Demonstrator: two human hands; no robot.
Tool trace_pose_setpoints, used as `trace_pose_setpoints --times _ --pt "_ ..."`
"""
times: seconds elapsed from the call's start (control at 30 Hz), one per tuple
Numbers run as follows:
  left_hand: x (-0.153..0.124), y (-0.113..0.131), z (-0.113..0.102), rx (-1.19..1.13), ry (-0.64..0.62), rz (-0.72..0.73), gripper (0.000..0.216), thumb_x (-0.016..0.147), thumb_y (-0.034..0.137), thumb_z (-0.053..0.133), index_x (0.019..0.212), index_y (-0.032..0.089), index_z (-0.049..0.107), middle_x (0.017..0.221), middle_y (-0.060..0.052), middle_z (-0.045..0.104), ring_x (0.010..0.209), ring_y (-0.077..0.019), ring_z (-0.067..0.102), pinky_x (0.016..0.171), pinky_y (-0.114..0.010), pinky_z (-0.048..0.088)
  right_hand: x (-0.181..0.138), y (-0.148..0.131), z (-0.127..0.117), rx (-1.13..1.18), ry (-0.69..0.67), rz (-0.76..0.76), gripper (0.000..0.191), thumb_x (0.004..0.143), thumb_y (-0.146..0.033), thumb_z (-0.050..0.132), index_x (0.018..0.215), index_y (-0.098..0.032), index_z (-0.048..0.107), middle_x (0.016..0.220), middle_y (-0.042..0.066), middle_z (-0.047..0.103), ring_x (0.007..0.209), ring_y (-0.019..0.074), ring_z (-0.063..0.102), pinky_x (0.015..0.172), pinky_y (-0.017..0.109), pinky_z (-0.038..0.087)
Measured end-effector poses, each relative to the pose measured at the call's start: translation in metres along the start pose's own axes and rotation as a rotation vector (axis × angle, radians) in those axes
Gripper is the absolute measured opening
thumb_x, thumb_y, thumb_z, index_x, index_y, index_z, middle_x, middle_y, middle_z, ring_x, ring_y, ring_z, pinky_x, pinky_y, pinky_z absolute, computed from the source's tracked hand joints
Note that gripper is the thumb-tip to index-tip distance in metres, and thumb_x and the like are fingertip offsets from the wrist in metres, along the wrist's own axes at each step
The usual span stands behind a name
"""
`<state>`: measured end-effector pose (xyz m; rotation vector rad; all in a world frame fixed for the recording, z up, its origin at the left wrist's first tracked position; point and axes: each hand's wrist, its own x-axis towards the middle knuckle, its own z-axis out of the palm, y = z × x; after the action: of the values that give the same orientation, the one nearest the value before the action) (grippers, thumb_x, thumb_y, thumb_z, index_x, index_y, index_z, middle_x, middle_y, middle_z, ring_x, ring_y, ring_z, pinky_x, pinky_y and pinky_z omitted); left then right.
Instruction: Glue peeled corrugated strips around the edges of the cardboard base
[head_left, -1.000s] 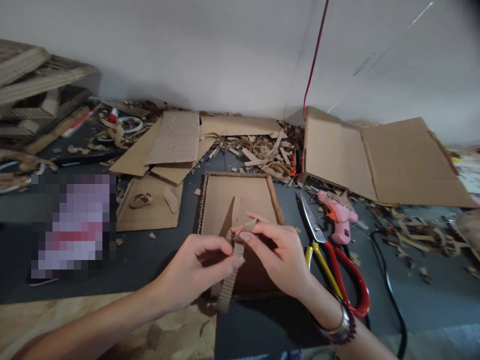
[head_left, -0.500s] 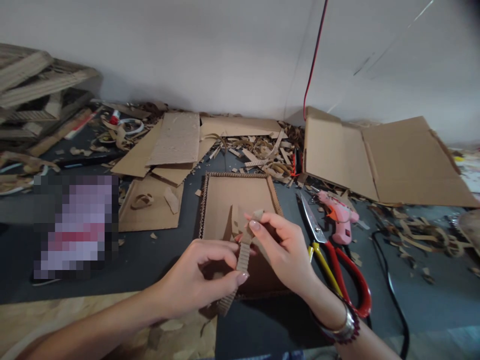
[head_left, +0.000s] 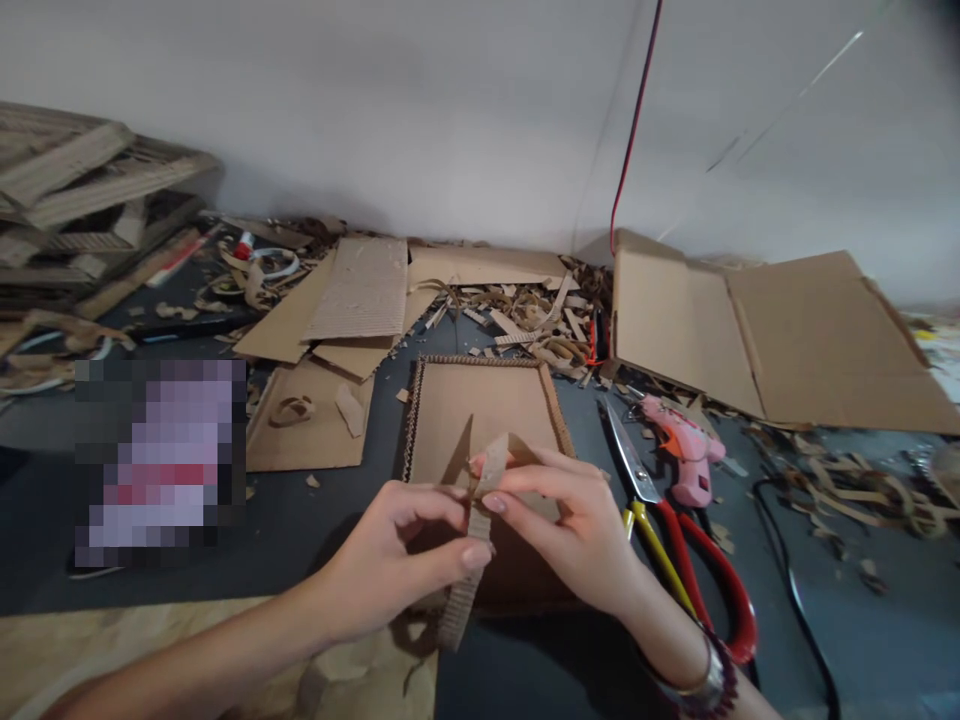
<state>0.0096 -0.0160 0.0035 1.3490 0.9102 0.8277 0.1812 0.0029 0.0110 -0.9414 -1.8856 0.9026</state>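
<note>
Between my hands is a narrow strip of corrugated cardboard [head_left: 463, 598], ridges showing on its lower part and a smooth paper layer bent up at its top. My left hand [head_left: 409, 545] pinches the ridged part between thumb and fingers. My right hand [head_left: 566, 515] is closed on the upper end, thumb and index finger on the paper layer. Below both hands lies a rectangular cardboard panel [head_left: 442, 400] with a raised corrugated border along its visible edges. My hands and their shadow cover its lower part.
Red-and-yellow-handled scissors [head_left: 634, 460] and a pink glue gun [head_left: 686, 450] lie to the right, with a black cord [head_left: 784, 570]. Cardboard scraps [head_left: 536, 315] heap at the back. A folded cardboard sheet [head_left: 817, 335] stands back right; cardboard frames [head_left: 82, 190] are stacked at left.
My right hand has moved slightly down, closer to my left. The paper layer at the strip's top now bends up and over to the right. The view has shifted a little.
</note>
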Motion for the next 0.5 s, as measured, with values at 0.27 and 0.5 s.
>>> trace_pose_setpoints --times 0.27,0.5 --pt "0.0020 0.0002 0.0034 0.070 0.052 -0.064 0.021 0.076 0.025 0.056 0.061 0.013 0.065 0.058 0.001 0.058 0.052 -0.0084 0.045 0.049 -0.018 0.037 -0.0010 0.0005 0.0012 -0.017 -0.114 0.015 0.014 0.080 -0.015 0.055 0.082 -0.021 0.067 0.087 0.003 0.065 0.082 0.0126 0.061 0.077 0.022 0.047" --pt "0.0014 0.0015 0.0017 0.165 0.003 -0.016 0.022 0.078 0.023 0.053 0.062 0.013 0.063 0.061 0.000 0.056 0.054 -0.0087 0.046 0.049 -0.018 0.035 -0.0043 0.0022 0.0036 -0.036 -0.030 0.069 0.015 0.080 -0.020 0.056 0.068 -0.021 0.063 0.069 0.001 0.060 0.070 0.0136 0.059 0.066 0.024 0.047"
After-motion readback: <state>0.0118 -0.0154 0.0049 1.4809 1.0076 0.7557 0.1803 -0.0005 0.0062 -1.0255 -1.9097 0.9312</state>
